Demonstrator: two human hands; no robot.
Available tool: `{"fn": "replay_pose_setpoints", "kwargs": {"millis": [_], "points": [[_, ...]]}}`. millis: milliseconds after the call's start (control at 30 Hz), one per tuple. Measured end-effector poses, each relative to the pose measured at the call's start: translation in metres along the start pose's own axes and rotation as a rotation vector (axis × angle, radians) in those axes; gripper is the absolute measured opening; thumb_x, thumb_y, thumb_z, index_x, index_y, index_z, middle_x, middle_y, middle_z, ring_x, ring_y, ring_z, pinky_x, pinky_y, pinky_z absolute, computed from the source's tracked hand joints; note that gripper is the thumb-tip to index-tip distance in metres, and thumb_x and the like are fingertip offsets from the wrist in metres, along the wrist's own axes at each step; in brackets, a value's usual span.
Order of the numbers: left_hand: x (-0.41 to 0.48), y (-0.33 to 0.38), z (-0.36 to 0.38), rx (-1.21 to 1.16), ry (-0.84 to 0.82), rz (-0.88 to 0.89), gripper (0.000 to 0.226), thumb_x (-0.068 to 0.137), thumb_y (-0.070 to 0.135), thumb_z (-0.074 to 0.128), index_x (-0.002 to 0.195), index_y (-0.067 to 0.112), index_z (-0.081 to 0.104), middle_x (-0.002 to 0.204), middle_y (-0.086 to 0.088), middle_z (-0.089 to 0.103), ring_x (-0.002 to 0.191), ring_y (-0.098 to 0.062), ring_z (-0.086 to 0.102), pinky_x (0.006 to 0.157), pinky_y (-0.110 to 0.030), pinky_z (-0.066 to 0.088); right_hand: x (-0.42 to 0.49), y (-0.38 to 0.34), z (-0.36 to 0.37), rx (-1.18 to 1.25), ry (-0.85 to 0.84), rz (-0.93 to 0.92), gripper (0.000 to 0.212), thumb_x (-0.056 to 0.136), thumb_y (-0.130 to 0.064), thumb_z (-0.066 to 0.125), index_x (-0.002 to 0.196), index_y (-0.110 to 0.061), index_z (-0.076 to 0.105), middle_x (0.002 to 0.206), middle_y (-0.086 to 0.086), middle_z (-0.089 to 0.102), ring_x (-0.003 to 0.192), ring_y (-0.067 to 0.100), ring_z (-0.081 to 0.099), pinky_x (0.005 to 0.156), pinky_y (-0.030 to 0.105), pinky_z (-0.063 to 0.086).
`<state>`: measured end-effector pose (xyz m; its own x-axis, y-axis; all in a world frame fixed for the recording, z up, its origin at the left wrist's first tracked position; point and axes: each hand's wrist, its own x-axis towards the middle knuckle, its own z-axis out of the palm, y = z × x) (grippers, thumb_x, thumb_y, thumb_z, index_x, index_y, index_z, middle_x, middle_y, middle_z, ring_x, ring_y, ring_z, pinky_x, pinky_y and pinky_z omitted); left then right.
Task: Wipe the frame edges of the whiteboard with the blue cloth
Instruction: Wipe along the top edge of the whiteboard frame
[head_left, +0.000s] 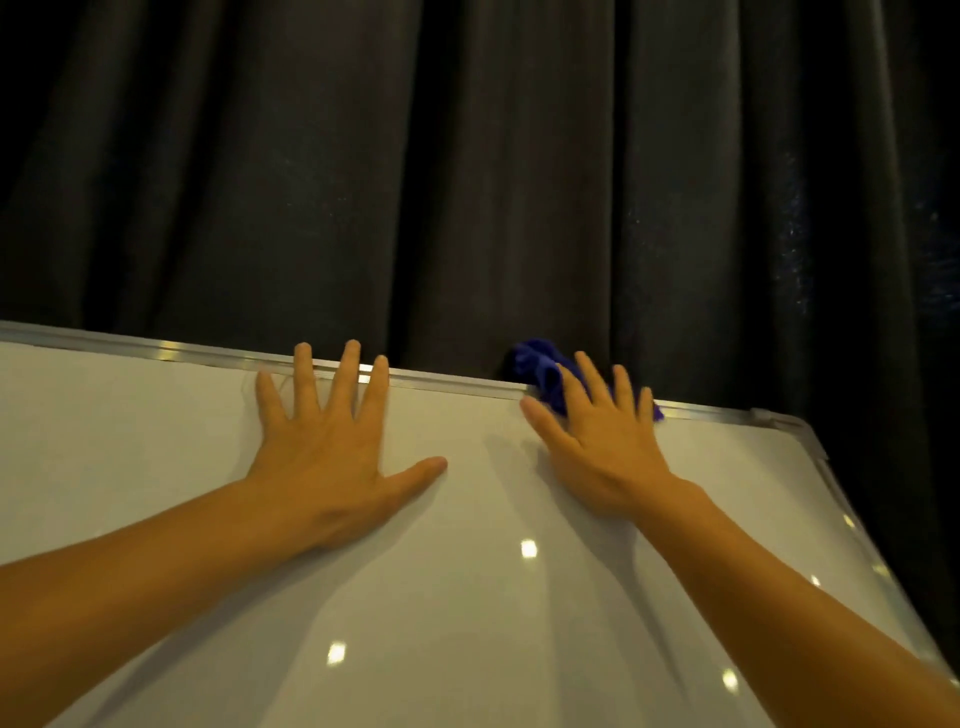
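A large white glossy whiteboard (467, 597) with a thin silver metal frame (457, 383) fills the lower half of the frame, its top edge running from the left side down toward a rounded corner at the right. The left hand (324, 457) is laid flat on the board surface at the centre, fingers (303, 379) spread wide and extended, the tips of three of them reaching over the frame's top edge; nothing is held in it. The right hand (597, 447) is pressed down right of centre, fingers splayed over a crumpled blue cloth (540, 366), which is pinned against the top frame edge and bunches out above the fingertips. Dark pleated curtain fabric (467, 156) is seen behind the board, across the upper half.
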<state>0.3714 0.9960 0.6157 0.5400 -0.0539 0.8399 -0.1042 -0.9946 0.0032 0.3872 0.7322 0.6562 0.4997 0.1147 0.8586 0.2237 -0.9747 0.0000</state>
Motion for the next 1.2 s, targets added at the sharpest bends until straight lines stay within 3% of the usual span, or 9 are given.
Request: {"fn": "replay_pose_setpoints", "kwargs": {"millis": [133, 200, 367, 433, 633, 733, 867, 1067, 1200], "points": [[0.005, 0.015, 0.003, 0.021, -0.01, -0.085, 0.118, 0.049, 0.096, -0.014, 0.141, 0.024, -0.035, 0.159, -0.006, -0.03, 0.142, -0.046, -0.027, 0.112, -0.07, -0.006, -0.004, -0.077, 0.026, 0.094, -0.019, -0.288, 0.074, 0.082, -0.082, 0.004, 0.15, -0.051, 0.002, 0.164, -0.008, -0.003, 0.149, 0.028, -0.014, 0.115, 0.053, -0.018], [0.005, 0.012, 0.004, 0.047, 0.003, -0.107, 0.116, 0.047, 0.097, -0.016, 0.137, 0.027, -0.038, 0.159, -0.007, -0.029, 0.142, -0.045, -0.026, 0.113, -0.068, -0.005, -0.005, -0.071, 0.024, 0.079, 0.009, -0.331, 0.074, 0.083, -0.081, 0.003, 0.15, -0.05, 0.002, 0.164, -0.009, -0.002, 0.149, 0.025, -0.013, 0.115, 0.049, -0.018], [0.0, 0.004, 0.002, 0.036, -0.05, -0.107, 0.121, 0.05, 0.099, -0.008, 0.146, 0.027, -0.029, 0.159, -0.007, -0.029, 0.142, -0.046, -0.026, 0.113, -0.069, -0.007, -0.016, 0.044, 0.004, -0.046, -0.018, -0.061, 0.073, 0.088, -0.075, 0.008, 0.152, -0.041, -0.004, 0.163, -0.009, -0.012, 0.148, 0.023, -0.018, 0.119, 0.047, -0.01], [0.002, 0.019, 0.003, 0.025, -0.056, -0.115, 0.121, 0.052, 0.099, -0.007, 0.146, 0.025, -0.028, 0.159, -0.008, -0.029, 0.142, -0.048, -0.025, 0.111, -0.071, -0.005, -0.019, 0.053, 0.002, -0.013, -0.037, 0.037, 0.077, 0.085, -0.078, 0.008, 0.152, -0.043, -0.003, 0.163, -0.007, -0.013, 0.148, 0.027, -0.019, 0.119, 0.049, -0.01], [0.014, 0.089, 0.011, 0.064, -0.09, -0.065, 0.124, 0.044, 0.095, -0.012, 0.144, 0.025, -0.032, 0.158, -0.009, -0.031, 0.14, -0.052, -0.026, 0.11, -0.075, -0.001, -0.021, 0.004, 0.025, 0.107, -0.001, -0.296, 0.064, 0.086, -0.081, 0.009, 0.145, -0.059, -0.001, 0.164, -0.011, -0.005, 0.147, 0.024, -0.019, 0.114, 0.043, -0.019], [0.01, 0.079, 0.016, 0.033, -0.069, -0.019, 0.123, 0.045, 0.1, -0.012, 0.142, 0.027, -0.035, 0.157, -0.007, -0.034, 0.14, -0.048, -0.029, 0.112, -0.072, -0.005, -0.021, 0.071, 0.012, 0.043, 0.009, -0.183, 0.066, 0.088, -0.078, 0.011, 0.148, -0.052, 0.001, 0.164, -0.012, -0.007, 0.149, 0.024, -0.015, 0.119, 0.045, -0.011], [0.01, 0.093, 0.014, 0.029, -0.093, 0.013, 0.123, 0.048, 0.1, -0.009, 0.144, 0.026, -0.032, 0.158, -0.008, -0.033, 0.141, -0.048, -0.028, 0.11, -0.073, -0.006, -0.034, 0.13, -0.01, 0.054, -0.013, 0.178, 0.074, 0.09, -0.073, 0.02, 0.153, -0.038, 0.006, 0.165, -0.004, -0.004, 0.149, 0.029, -0.012, 0.12, 0.048, -0.004], [0.025, 0.154, 0.016, 0.045, -0.1, 0.044, 0.129, 0.047, 0.098, -0.006, 0.149, 0.02, -0.024, 0.159, -0.009, -0.03, 0.14, -0.051, -0.026, 0.11, -0.074, 0.002, -0.037, 0.073, 0.006, 0.053, -0.035, -0.176, 0.085, 0.085, -0.081, 0.019, 0.154, -0.032, 0.011, 0.165, -0.004, 0.0, 0.149, 0.025, -0.012, 0.116, 0.041, -0.015], [0.022, 0.16, 0.014, 0.037, -0.099, 0.113, 0.129, 0.046, 0.101, -0.009, 0.146, 0.022, -0.029, 0.158, -0.008, -0.033, 0.14, -0.048, -0.028, 0.11, -0.073, -0.003, -0.026, 0.149, -0.031, -0.081, 0.02, 0.081, 0.08, 0.092, -0.072, 0.02, 0.156, -0.025, 0.009, 0.165, 0.003, -0.001, 0.15, 0.027, -0.007, 0.121, 0.044, -0.003]]}}
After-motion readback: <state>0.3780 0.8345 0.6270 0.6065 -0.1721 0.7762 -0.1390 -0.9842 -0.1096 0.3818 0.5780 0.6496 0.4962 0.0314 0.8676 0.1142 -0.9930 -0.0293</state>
